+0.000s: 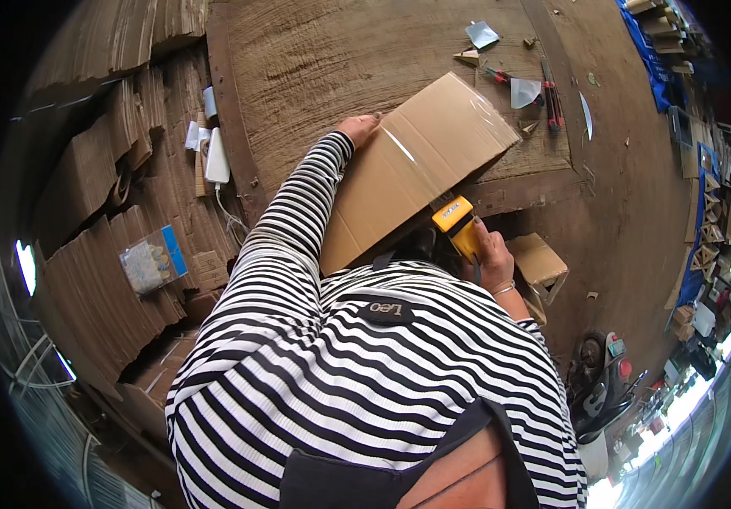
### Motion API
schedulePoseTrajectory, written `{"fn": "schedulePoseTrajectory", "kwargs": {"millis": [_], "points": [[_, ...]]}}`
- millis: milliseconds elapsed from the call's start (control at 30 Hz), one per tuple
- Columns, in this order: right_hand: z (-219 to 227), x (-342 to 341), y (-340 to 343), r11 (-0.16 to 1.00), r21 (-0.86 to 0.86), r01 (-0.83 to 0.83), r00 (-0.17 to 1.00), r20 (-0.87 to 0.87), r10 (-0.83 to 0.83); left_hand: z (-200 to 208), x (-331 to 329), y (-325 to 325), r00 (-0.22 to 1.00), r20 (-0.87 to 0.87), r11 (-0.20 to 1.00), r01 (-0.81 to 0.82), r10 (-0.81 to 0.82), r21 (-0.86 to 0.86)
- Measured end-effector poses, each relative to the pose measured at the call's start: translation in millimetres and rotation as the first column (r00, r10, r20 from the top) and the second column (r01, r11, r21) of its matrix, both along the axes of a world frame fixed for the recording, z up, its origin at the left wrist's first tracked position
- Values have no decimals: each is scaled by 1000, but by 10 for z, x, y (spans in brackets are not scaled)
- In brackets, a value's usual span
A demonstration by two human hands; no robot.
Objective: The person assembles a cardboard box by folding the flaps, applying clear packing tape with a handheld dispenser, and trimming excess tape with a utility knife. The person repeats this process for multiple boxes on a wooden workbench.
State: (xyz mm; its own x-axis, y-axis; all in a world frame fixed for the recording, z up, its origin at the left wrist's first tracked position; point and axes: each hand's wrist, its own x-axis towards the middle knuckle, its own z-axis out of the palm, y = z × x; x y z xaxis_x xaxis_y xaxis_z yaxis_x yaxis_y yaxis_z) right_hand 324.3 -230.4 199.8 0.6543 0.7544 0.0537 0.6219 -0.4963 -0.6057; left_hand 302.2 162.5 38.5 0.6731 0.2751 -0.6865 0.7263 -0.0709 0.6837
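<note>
A long brown cardboard box (421, 161) lies slantwise in front of me on the wooden table, with a shiny strip of clear tape across its upper face. My left hand (361, 129) is closed over its far left edge, with some fingertips hidden behind the cardboard. My right hand (494, 259) is wrapped round a yellow handheld tool (460, 227) with a black band. The tool's front end is close to the box's near right side; I cannot tell whether it touches. What kind of tool it is does not show clearly.
On the table (298, 59) lie a red-and-black cutter (551, 106), a screwdriver (497, 75) and silvery plastic pieces (482, 35). Stacked cardboard (103, 280) fills the left, with a white power strip (217, 157). A small open carton (539, 259) stands beside my right hand. A motorbike (603, 382) is behind right.
</note>
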Motion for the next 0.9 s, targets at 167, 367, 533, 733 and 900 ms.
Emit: {"fn": "schedulePoseTrajectory", "kwargs": {"millis": [167, 367, 533, 733, 900], "points": [[-139, 84, 238, 997, -30, -66, 998, -4, 66, 482, -22, -461, 964, -138, 809, 267, -228, 524], [-330, 184, 693, 998, -59, -37, 998, 40, 39, 866, -516, -637, 803, 340, 859, 377, -490, 347], [-174, 221, 709, 976, -207, -62, 995, -86, 45, 1114, -477, -953, 884, 99, 770, 336, -456, 543], [673, 271, 703, 982, -177, -72, 990, -130, 49, 1145, -438, -1163, 947, 16, 728, 236, -321, 644], [1120, 344, 832, 977, -189, -98, 995, -40, 92, 1506, -286, -1330, 972, -118, 762, 231, -201, 605]]}}
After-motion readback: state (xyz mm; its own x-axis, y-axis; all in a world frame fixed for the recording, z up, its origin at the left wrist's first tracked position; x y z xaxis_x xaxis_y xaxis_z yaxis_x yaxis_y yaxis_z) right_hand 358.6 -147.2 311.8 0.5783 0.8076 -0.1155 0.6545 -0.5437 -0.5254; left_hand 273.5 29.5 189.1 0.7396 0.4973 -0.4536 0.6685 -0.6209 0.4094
